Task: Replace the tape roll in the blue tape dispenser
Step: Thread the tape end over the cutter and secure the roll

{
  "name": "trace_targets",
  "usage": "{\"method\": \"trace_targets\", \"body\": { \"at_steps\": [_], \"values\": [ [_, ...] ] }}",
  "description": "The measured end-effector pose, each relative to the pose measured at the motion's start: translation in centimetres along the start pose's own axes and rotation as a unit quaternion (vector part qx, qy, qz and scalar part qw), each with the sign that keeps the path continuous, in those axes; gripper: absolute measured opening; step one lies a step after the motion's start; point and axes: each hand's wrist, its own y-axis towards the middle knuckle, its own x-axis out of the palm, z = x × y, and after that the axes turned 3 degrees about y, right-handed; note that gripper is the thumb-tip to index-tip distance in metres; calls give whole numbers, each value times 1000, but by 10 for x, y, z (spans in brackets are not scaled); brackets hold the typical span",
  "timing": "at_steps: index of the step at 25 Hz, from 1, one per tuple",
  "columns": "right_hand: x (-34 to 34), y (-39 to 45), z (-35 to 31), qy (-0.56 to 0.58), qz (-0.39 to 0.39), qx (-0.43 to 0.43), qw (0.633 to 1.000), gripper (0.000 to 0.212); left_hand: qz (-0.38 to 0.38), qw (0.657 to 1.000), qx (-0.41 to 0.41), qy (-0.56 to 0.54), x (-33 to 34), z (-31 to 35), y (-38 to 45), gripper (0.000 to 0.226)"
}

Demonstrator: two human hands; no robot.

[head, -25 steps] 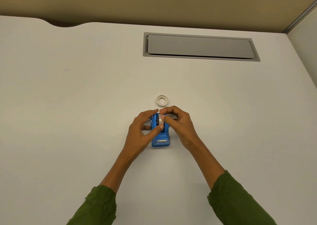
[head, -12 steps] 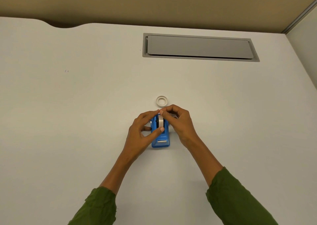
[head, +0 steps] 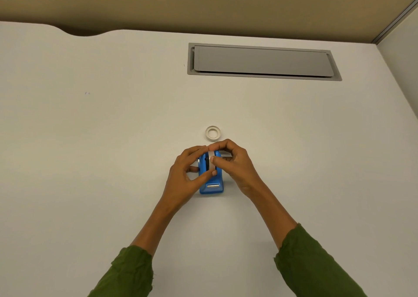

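Observation:
A small blue tape dispenser (head: 211, 187) stands on the white desk, its metal cutter end toward me. A white tape roll (head: 212, 161) sits upright in its slot. My left hand (head: 186, 176) wraps the dispenser's left side, with its thumb on the roll's near edge. My right hand (head: 236, 163) pinches the roll from above and from the right with thumb and forefinger. Just beyond my fingers an empty white tape core (head: 212, 133) lies flat on the desk.
A grey cable hatch (head: 262, 61) is set into the desk at the back right. The desk's far edge has a curved notch (head: 79, 33) at the back left. A grey partition (head: 402, 75) rises on the right.
My right thumb has moved down onto the roll's near side and the left thumb has slid slightly toward the cutter. The dispenser has not moved.

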Motion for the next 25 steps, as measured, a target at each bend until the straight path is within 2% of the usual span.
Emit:
{"method": "trace_targets", "body": {
  "at_steps": [5,13,18,21,25],
  "values": [
    [8,5,-2,18,46,23,999,13,-3,1000,-12,-5,0,1,1,52],
    [9,12,-4,47,65,48,996,3,19,999,-24,-12,3,1,1,53],
    [-4,1,3,67,-14,-2,998,13,23,999,-19,-20,2,1,0,50],
    [-9,-4,4,43,-60,-15,997,29,19,999,-9,-24,1,4,0,46],
    [-1,-3,2,20,-20,-8,1000,30,18,999,-8,-28,0,5,0,47]
  ]
}}
